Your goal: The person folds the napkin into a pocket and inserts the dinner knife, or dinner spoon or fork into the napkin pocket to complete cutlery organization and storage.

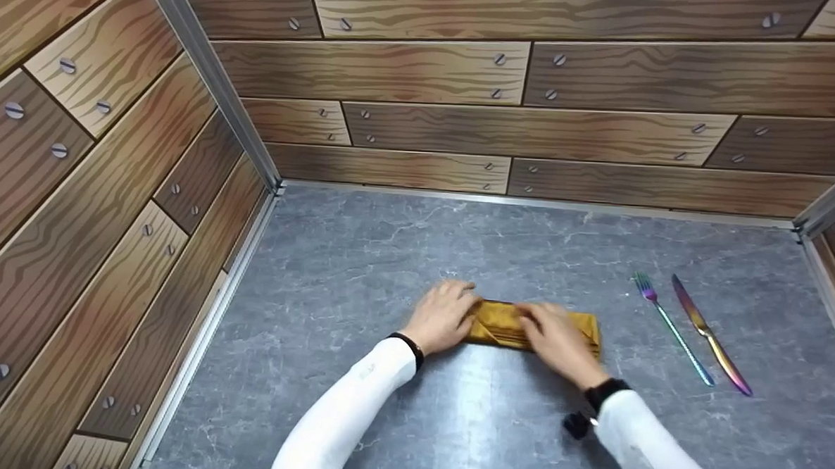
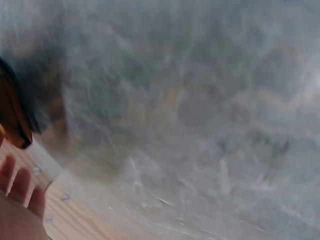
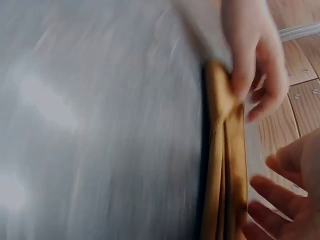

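A gold-coloured cloth napkin (image 1: 501, 326), folded into a narrow oblong with layered pleats, lies on the grey marbled surface. My left hand (image 1: 444, 313) is at its left end, with the thumb on the cloth and the fingers bent around the end. In the right wrist view, the left hand (image 3: 257, 55) pinches that end of the napkin (image 3: 217, 95). Over the napkin's right half is my right hand (image 1: 554, 335), slightly blurred, its loosely bent fingers (image 3: 275, 195) along the far edge. A corner of cloth (image 2: 12, 112) shows in the left wrist view beside the left fingers (image 2: 20, 185).
To the right lie a rainbow-tinted fork (image 1: 674, 327) and a matching knife (image 1: 712, 339), side by side and slanted. Plank-patterned walls (image 1: 422, 125) with metal edging enclose the surface at the back and sides. A small black object (image 1: 577, 425) is beside the right wrist.
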Demonstrator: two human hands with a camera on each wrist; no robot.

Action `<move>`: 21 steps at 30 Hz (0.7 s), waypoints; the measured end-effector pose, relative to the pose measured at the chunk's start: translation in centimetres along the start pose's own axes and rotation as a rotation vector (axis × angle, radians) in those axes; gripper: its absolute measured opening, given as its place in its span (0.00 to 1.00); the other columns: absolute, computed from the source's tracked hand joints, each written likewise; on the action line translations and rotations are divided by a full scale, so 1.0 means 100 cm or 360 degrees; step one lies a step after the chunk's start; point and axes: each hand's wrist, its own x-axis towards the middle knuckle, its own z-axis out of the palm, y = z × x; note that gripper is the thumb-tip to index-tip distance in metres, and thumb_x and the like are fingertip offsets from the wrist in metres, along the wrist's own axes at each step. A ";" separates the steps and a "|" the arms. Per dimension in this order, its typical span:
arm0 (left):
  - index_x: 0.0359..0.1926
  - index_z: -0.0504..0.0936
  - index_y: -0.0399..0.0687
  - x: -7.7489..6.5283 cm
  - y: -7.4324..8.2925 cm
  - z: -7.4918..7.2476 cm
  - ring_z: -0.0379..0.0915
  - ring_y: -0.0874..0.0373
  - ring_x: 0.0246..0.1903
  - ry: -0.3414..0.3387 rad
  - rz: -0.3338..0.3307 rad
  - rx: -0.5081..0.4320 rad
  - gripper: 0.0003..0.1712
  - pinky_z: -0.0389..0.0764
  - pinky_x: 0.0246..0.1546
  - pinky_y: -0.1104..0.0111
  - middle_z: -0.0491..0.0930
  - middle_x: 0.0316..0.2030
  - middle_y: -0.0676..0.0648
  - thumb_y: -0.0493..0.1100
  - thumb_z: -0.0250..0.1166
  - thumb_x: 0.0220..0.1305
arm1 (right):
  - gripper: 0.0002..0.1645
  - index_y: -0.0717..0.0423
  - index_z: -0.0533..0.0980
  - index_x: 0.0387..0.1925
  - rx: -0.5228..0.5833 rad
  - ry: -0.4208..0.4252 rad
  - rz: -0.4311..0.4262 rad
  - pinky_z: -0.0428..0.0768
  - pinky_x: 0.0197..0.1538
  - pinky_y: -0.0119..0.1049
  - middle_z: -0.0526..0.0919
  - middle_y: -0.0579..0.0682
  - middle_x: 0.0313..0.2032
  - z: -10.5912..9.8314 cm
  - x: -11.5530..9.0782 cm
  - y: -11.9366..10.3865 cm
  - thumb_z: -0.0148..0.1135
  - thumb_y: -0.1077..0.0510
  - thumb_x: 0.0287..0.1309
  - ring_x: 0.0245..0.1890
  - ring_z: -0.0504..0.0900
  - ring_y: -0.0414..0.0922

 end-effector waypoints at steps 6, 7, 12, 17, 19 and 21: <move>0.72 0.48 0.53 0.006 0.019 0.005 0.35 0.52 0.70 -0.0181 0.0208 0.0095 0.32 0.40 0.68 0.56 0.46 0.71 0.48 0.56 0.40 0.71 | 0.35 0.57 0.54 0.69 -0.0613 -0.0003 -0.0053 0.40 0.66 0.59 0.52 0.60 0.69 -0.018 -0.015 0.033 0.44 0.45 0.67 0.69 0.44 0.60; 0.73 0.45 0.53 0.007 0.021 0.007 0.33 0.52 0.70 -0.0212 0.0210 0.0097 0.33 0.40 0.68 0.57 0.44 0.72 0.48 0.56 0.38 0.72 | 0.36 0.58 0.51 0.70 -0.0643 -0.0013 -0.0042 0.39 0.66 0.58 0.49 0.60 0.69 -0.018 -0.017 0.037 0.42 0.44 0.68 0.69 0.42 0.60; 0.73 0.41 0.51 0.011 0.027 0.019 0.31 0.53 0.70 -0.0300 0.0102 0.0069 0.35 0.39 0.68 0.58 0.39 0.72 0.47 0.59 0.32 0.72 | 0.40 0.60 0.47 0.71 -0.0707 -0.0054 -0.0067 0.41 0.67 0.56 0.46 0.60 0.70 -0.010 -0.025 0.051 0.38 0.41 0.68 0.69 0.43 0.59; 0.73 0.40 0.49 0.011 0.028 0.028 0.30 0.52 0.70 -0.0354 -0.0023 0.0045 0.36 0.37 0.68 0.59 0.38 0.72 0.45 0.61 0.28 0.71 | 0.40 0.61 0.47 0.71 -0.0748 -0.0072 -0.0108 0.39 0.67 0.54 0.46 0.60 0.70 -0.002 -0.031 0.058 0.37 0.40 0.68 0.69 0.43 0.58; 0.73 0.39 0.48 0.011 0.029 0.030 0.30 0.52 0.70 -0.0367 -0.0051 0.0045 0.36 0.36 0.68 0.59 0.37 0.72 0.46 0.61 0.27 0.71 | 0.40 0.60 0.47 0.71 -0.0763 -0.0065 -0.0123 0.39 0.67 0.54 0.47 0.60 0.70 0.000 -0.032 0.060 0.37 0.39 0.68 0.69 0.43 0.58; 0.73 0.38 0.48 0.012 0.029 0.033 0.29 0.52 0.70 -0.0369 -0.0076 0.0054 0.36 0.35 0.68 0.59 0.37 0.72 0.46 0.61 0.26 0.71 | 0.40 0.59 0.47 0.71 -0.0770 -0.0060 -0.0141 0.40 0.67 0.54 0.47 0.60 0.70 0.000 -0.033 0.061 0.37 0.39 0.68 0.69 0.43 0.58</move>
